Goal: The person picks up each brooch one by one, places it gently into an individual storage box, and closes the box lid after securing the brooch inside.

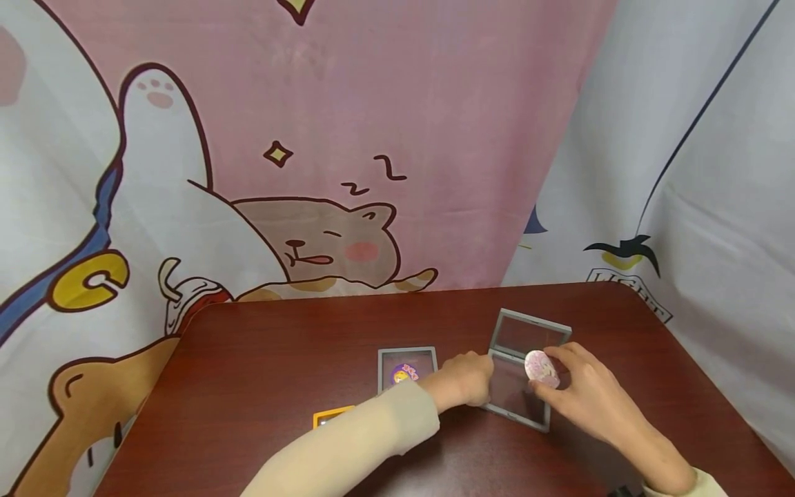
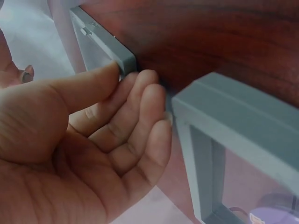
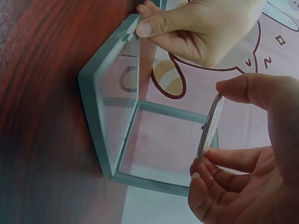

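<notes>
A grey display frame with clear film lies opened like a book on the table. My left hand pinches its left edge between thumb and fingers; the left wrist view shows the thumb on the frame's grey corner. Between the thumb and fingers of my right hand is a round pinkish-white badge, held over the opened frame. The right wrist view shows the badge edge-on, apart from the film. The fine print on it is too small to read.
Left of the opened frame stands another grey frame with a purple and yellow round badge in it. A yellow-edged frame is partly hidden by my left sleeve. A patterned cloth hangs behind the brown table.
</notes>
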The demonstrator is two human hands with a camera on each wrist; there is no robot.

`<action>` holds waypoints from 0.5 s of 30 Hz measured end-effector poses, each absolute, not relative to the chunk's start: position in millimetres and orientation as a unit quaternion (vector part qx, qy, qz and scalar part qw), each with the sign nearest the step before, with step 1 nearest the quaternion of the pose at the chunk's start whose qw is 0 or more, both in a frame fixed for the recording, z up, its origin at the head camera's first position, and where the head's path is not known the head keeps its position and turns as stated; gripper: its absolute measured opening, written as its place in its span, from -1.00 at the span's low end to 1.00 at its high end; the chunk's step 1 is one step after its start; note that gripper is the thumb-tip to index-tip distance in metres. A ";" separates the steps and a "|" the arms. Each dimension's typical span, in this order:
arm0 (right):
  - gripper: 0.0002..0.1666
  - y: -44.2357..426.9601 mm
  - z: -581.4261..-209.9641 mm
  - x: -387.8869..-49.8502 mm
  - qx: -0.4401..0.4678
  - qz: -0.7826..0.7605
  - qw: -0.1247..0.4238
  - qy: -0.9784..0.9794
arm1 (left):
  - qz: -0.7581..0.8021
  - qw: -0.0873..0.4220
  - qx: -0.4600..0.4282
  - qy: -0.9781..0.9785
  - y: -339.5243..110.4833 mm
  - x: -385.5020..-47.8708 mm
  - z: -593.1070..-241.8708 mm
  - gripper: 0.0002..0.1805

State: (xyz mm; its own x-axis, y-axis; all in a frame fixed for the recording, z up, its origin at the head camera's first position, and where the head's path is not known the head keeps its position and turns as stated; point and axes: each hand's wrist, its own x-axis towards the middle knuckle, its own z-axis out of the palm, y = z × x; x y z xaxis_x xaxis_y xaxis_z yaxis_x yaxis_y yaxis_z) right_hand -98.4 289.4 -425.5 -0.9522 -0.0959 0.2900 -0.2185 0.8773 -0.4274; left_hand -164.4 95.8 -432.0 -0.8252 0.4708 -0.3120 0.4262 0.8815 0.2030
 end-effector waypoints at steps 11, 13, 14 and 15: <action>-0.37 281.5 -437.8 -99.1 0.091 0.241 0.103 -0.961 | 0.063 0.175 0.252 0.950 107.2 -180.6 -496.8 -0.80; -0.36 279.5 -439.8 -99.5 0.090 0.240 0.098 -0.962 | 0.063 0.174 0.250 0.950 108.3 -182.1 -502.7 -0.80; -0.36 278.6 -440.9 -99.6 0.089 0.239 0.095 -0.962 | 0.064 0.176 0.253 0.949 108.0 -182.5 -503.5 -0.79; -0.36 277.6 -442.0 -99.8 0.088 0.236 0.093 -0.963 | 0.065 0.180 0.257 0.947 107.5 -183.3 -504.8 -0.78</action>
State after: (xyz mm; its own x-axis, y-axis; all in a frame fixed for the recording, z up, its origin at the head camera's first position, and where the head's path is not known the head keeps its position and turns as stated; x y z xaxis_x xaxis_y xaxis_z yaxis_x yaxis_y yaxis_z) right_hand -99.8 277.6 -442.0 -0.9670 -0.1262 0.2213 -0.2142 0.8729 -0.4384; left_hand -183.3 107.5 -504.8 -0.8028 0.5106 -0.3080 0.4640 0.8593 0.2151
